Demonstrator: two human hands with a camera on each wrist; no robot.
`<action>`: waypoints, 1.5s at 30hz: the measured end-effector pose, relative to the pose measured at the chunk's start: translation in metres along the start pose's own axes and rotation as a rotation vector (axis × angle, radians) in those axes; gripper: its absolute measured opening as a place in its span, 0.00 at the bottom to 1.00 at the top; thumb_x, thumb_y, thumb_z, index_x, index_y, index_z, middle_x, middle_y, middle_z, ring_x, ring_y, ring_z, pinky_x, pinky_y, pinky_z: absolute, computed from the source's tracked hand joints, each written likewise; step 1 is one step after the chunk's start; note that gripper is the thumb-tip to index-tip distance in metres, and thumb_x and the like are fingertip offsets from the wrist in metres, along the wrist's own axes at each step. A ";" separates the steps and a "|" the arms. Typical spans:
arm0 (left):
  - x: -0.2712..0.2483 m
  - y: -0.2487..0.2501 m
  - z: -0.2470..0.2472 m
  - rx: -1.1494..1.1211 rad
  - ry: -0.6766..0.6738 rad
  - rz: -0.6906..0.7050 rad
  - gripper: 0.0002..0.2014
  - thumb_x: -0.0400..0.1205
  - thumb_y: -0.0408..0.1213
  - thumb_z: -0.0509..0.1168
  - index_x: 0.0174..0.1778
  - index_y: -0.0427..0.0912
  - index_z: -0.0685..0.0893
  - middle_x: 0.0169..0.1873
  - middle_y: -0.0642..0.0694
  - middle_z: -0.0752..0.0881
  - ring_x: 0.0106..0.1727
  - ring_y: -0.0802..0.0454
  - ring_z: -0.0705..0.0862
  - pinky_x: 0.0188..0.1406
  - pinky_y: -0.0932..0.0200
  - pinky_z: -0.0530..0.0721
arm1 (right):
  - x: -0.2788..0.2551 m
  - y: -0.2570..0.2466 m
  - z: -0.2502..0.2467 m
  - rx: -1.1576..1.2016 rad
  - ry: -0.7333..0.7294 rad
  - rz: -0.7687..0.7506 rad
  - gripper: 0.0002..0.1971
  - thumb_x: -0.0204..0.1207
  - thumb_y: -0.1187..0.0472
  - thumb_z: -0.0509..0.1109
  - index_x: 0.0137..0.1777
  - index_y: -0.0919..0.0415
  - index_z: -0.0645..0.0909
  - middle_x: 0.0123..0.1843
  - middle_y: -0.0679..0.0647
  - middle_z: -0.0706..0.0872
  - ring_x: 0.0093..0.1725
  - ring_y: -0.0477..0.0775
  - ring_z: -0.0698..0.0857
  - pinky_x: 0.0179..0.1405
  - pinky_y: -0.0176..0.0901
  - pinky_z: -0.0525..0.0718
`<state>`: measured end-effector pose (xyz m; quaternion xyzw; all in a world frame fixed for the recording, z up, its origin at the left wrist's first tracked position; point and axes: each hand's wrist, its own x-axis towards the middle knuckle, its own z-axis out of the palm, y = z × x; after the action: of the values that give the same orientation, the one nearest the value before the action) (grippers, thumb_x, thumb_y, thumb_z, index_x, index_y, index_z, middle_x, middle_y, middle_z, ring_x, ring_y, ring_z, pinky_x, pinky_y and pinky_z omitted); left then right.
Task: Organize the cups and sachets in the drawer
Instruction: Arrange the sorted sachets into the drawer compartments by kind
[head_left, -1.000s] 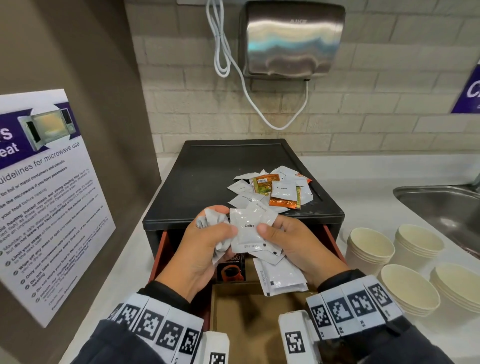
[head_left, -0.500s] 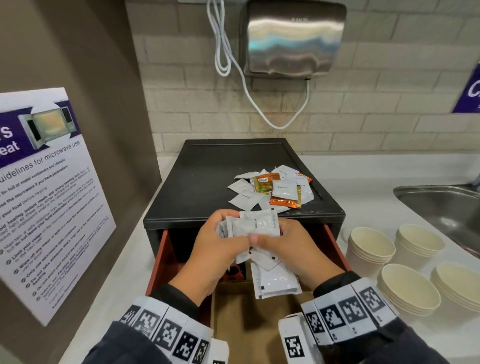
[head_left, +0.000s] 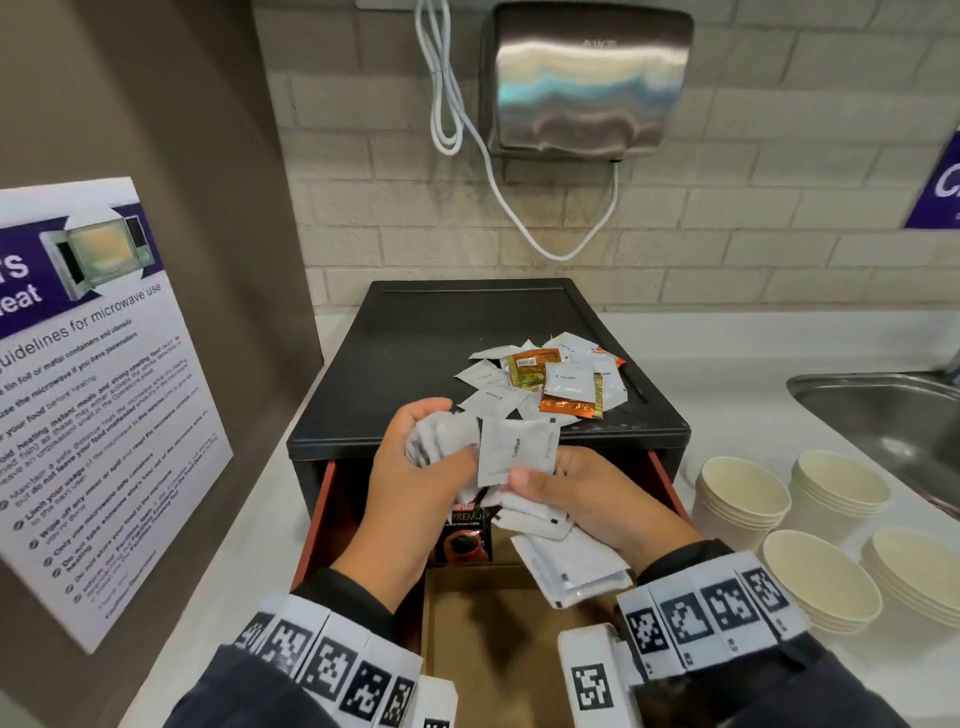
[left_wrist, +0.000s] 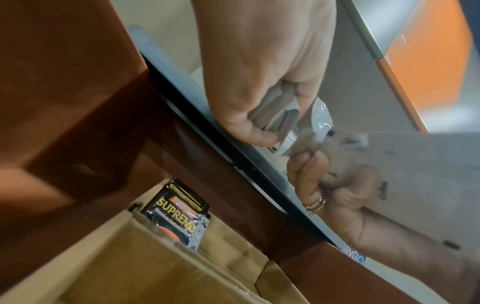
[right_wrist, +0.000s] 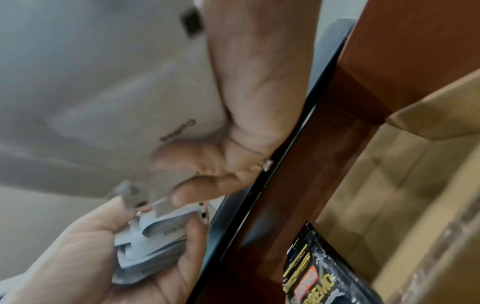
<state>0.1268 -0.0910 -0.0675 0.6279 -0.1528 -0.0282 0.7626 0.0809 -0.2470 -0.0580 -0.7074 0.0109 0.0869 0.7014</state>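
White sachets (head_left: 441, 441) bunched in left hand (head_left: 415, 499), fingers curled round them. Coffee sachet (head_left: 517, 449) pinched by right hand (head_left: 597, 504), thumb on front; more sachets clasped beneath its fingers. Both hands held over open drawer (head_left: 324, 514), touching across coffee sachet. Black sachet (head_left: 467, 535) seen upright in drawer below fingers. Loose sachet pile (head_left: 550, 382) on box top beyond fingers. Cups (head_left: 743, 493) stacked on tabletop, right of right hand.
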 end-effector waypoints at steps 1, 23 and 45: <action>-0.002 0.001 0.001 0.057 -0.025 0.069 0.22 0.74 0.22 0.70 0.51 0.55 0.76 0.49 0.51 0.82 0.48 0.61 0.84 0.37 0.68 0.85 | 0.001 0.001 -0.001 -0.002 -0.059 0.015 0.13 0.66 0.53 0.74 0.50 0.55 0.85 0.40 0.49 0.90 0.36 0.43 0.88 0.32 0.33 0.83; -0.015 0.010 0.003 0.386 -0.473 0.285 0.25 0.63 0.35 0.76 0.53 0.55 0.76 0.46 0.61 0.81 0.51 0.61 0.82 0.47 0.67 0.84 | 0.000 -0.003 0.005 -0.341 -0.117 0.160 0.09 0.80 0.67 0.64 0.55 0.56 0.80 0.54 0.51 0.84 0.50 0.41 0.81 0.55 0.31 0.77; 0.006 -0.003 -0.007 -0.090 -0.239 -0.456 0.10 0.74 0.30 0.67 0.50 0.42 0.80 0.35 0.44 0.86 0.34 0.51 0.86 0.31 0.60 0.81 | 0.007 0.006 0.010 -0.322 0.294 -0.054 0.07 0.66 0.57 0.79 0.43 0.51 0.88 0.48 0.48 0.87 0.50 0.47 0.84 0.49 0.38 0.80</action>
<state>0.1349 -0.0869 -0.0701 0.6038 -0.0950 -0.2803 0.7402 0.0856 -0.2361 -0.0649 -0.8154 0.0802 -0.0356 0.5722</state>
